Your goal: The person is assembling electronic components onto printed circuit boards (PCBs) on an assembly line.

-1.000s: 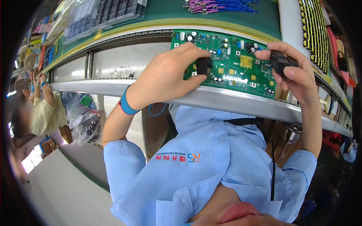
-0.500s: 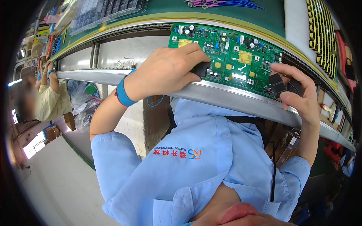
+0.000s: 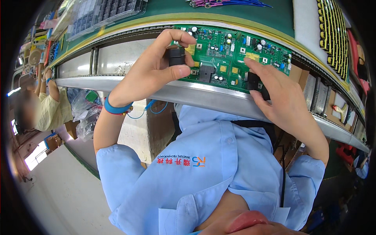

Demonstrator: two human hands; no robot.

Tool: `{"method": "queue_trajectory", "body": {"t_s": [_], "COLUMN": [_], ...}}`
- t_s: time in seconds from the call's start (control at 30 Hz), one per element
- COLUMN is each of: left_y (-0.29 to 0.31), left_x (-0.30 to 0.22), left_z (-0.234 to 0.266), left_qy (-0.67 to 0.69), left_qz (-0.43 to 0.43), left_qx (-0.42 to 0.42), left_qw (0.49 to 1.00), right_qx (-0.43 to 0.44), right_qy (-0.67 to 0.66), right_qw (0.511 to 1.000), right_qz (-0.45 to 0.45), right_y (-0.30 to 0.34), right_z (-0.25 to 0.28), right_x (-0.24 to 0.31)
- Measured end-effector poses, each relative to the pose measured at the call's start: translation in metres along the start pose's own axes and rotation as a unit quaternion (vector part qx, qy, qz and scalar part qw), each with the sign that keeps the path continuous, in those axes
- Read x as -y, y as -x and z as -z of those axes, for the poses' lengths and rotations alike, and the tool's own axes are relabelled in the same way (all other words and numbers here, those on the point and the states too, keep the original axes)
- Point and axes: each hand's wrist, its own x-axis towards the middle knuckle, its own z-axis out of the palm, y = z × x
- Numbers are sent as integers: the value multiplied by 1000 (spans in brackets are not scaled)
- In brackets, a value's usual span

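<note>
Green circuit board (image 3: pixel 232 59) sits at one o'clock in the view, its six o'clock edge along a metal rail (image 3: pixel 211 91). At the board's nine o'clock end, the left hand (image 3: pixel 152 71) pinches a black block (image 3: pixel 177 56) between thumb and fingers. At four o'clock, the right hand (image 3: pixel 279 88) grips a dark block (image 3: pixel 252 81) low over the board; whether it touches is hidden. A third block (image 3: pixel 206 73) stands on the board at eight o'clock. The blocks look light, rigid and smooth, best pinched by their flat sides; the board looks stiff but fragile, safest held by its edges.
</note>
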Motion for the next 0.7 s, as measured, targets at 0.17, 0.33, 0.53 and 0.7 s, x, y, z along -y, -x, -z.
{"method": "queue_trajectory", "body": {"t_s": [0.17,0.33,0.53,0.7], "left_y": [1,9,21,23], "left_x": [5,13,19,16], "left_z": [10,12,15,16], "left_qy": [99,96,-4,-271], "left_qz": [44,44,-8,-60], "left_qx": [-11,-44,-76,-68], "left_qw": [994,993,997,958], "right_qx": [-6,0,-12,12], "right_qy": [81,101,123,91], "right_qw": [996,995,992,996], "right_qz": [41,28,23,9], "right_y": [-3,-2,-2,-5], "right_z": [-7,-7,-6,-4], "right_x": [4,6,8,3]}}
